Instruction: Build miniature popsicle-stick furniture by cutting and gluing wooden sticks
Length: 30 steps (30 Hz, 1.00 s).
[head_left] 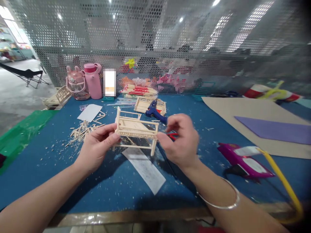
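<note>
the left hand (97, 145) grasps the small wooden model (136, 129) by its left end, thumb in front and fingers behind, at the tall post there; the right hand (182, 140) is at the other end, fingers curled and blurred, its thumb close by the right corner, and i cannot tell whether it is pinching the wood or only near it. the model, like a little bed with legs, side rails and a slatted top, is between the two hands, over the blue table (109, 197)

a silver bracelet (237, 195) circles the right wrist. below the model lies a strip of whitish paper (147, 173), and beyond it a blue glue gun (155, 112) rests on a shallow wooden frame (141, 106). left of that, a heap of cut sticks (84, 131) spills crumbs around it, with a white sheet (90, 112) just behind

farther back stand a pink jug with ears (76, 85) and a pink bottle (94, 84), side by side, and a bundle of red-marked sticks (139, 90) lies near a perforated metal screen (170, 26). off to the right are a magenta device (245, 161), a yellow cable (279, 171) and a purple sheet (277, 130) on a tan board (218, 111)
</note>
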Tool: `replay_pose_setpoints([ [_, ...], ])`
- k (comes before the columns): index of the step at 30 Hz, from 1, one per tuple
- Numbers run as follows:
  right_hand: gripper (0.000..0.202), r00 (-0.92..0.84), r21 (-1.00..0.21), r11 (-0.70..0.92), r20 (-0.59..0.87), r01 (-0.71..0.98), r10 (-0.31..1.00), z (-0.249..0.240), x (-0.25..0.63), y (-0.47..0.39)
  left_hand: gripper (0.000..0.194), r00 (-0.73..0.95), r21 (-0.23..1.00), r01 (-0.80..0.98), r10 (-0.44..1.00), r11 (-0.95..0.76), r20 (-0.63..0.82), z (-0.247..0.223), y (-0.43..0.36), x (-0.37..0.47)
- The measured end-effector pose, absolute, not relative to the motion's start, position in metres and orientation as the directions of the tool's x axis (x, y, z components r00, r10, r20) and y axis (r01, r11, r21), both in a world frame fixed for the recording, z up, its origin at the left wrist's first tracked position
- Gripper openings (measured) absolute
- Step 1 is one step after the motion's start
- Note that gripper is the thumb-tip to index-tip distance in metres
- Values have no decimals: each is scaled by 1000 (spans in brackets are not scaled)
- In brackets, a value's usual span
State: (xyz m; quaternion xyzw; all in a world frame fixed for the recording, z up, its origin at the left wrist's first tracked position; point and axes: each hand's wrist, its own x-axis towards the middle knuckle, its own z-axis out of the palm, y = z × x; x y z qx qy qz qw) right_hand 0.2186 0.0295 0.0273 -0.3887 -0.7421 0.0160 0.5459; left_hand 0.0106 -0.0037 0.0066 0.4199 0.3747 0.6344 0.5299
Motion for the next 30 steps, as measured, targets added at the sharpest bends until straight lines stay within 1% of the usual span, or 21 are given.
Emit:
replay_pose_setpoints([
  [1,17,-138,-307,741,871,597,471,31,218,26,26,-80,923,-353,988,-155,136,5,-5,12],
  [2,16,-216,-162,769,906,618,364,35,216,21,25,-72,924,-350,988,-155,138,4,-7,12],
  [3,14,-324,-40,783,897,620,302,41,212,17,24,-68,923,-351,987,-160,145,4,-8,13],
  [4,15,-432,58,792,861,608,269,46,208,14,23,-68,920,-354,986,-169,155,3,-9,13],
  [5,17,-511,115,800,820,589,258,53,202,11,22,-70,916,-358,983,-181,167,3,-10,14],
  [7,19,-588,120,805,745,582,314,64,191,10,21,-79,910,-360,979,-205,189,4,-10,14],
  [9,21,-613,62,803,681,592,400,72,183,14,19,-85,911,-348,976,-220,203,5,-10,15],
  [11,24,-633,11,810,631,586,449,76,177,18,18,-92,915,-332,973,-229,211,6,-10,15],
  [14,24,-657,-34,833,598,552,460,77,175,21,18,-94,921,-304,970,-243,225,6,-9,15],
  [21,20,-656,-124,851,584,510,478,75,175,22,21,-76,935,-230,963,-269,259,0,-9,12],
  [24,20,-660,-100,843,577,529,482,77,173,18,22,-73,936,-226,962,-271,261,-1,-9,11],
  [28,22,-679,5,806,543,592,495,80,170,13,20,-77,932,-241,963,-271,259,-1,-8,11],
  [30,21,-700,29,803,510,595,500,80,169,12,19,-82,928,-255,963,-270,258,0,-8,12],
])
